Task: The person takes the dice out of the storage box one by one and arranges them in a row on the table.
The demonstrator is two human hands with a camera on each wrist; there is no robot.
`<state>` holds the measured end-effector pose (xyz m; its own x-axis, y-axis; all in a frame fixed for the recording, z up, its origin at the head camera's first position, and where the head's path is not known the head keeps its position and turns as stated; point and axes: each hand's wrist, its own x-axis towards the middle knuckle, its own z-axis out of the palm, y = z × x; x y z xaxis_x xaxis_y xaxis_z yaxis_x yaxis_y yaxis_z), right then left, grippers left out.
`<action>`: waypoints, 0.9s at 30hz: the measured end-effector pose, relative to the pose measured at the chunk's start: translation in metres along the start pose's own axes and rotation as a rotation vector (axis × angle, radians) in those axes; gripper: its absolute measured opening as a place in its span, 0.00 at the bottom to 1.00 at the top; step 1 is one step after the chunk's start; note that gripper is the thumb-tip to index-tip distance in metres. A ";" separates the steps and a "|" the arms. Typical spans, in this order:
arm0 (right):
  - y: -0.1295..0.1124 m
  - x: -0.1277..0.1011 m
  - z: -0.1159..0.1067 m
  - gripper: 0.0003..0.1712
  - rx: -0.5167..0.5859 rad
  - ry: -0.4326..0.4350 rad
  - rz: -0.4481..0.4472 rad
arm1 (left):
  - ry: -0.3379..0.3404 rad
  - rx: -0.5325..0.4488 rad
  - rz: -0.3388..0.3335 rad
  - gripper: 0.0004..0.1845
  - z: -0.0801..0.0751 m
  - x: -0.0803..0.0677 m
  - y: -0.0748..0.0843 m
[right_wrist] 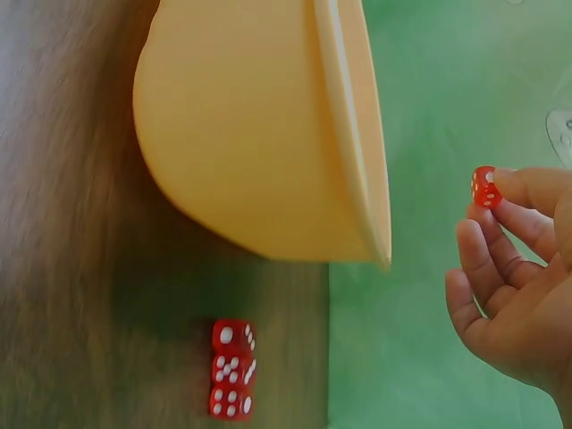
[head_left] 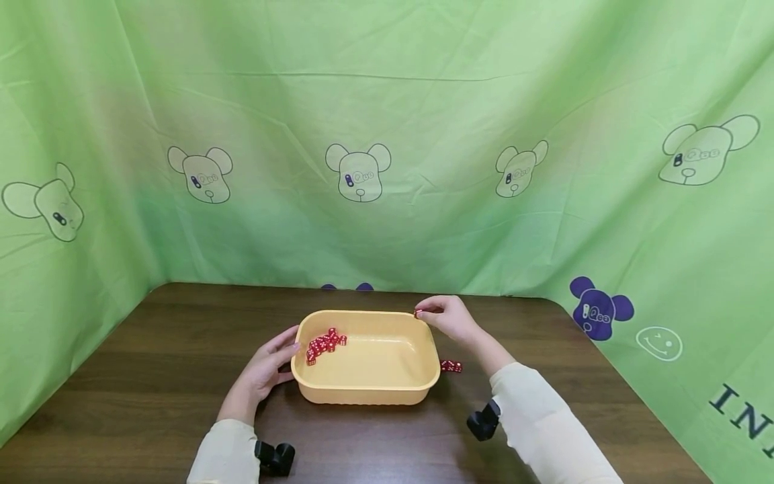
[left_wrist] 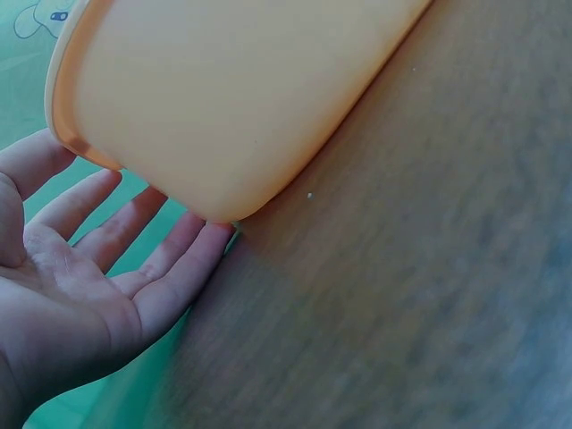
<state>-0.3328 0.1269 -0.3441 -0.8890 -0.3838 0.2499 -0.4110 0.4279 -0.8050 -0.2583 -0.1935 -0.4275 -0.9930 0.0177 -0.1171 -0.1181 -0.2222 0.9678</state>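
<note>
Right hand (head_left: 450,317) pinches a red die (right_wrist: 484,187) over tub (head_left: 369,390) rim; left hand (head_left: 266,366), fingers flat, touches tub's side.

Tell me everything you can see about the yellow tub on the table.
The yellow tub is a shallow rectangular basin with rounded corners and a flared rim, smooth and plastic-looking. It sits upright on the dark wooden table. A cluster of red dice lies in its far-left inner corner; the rest of the floor is bare. The left hand rests open against its left end. The right hand pinches one red die over the far-right corner. More dice lie outside, beside its right wall.
</note>
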 end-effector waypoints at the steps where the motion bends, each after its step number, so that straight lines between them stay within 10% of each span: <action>1: 0.001 -0.002 -0.002 0.10 -0.013 0.003 -0.004 | 0.000 -0.001 -0.001 0.26 0.000 0.000 0.000; 17: 0.043 -0.027 -0.032 0.14 0.023 0.056 -0.126 | -0.004 -0.006 -0.004 0.27 0.000 0.000 0.000; 27: 0.054 -0.051 -0.037 0.10 -0.085 0.089 0.053 | -0.003 0.003 -0.009 0.26 0.000 0.000 -0.001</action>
<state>-0.3168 0.2003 -0.3802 -0.9229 -0.2859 0.2578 -0.3749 0.5152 -0.7707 -0.2581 -0.1936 -0.4282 -0.9919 0.0228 -0.1248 -0.1267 -0.2194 0.9674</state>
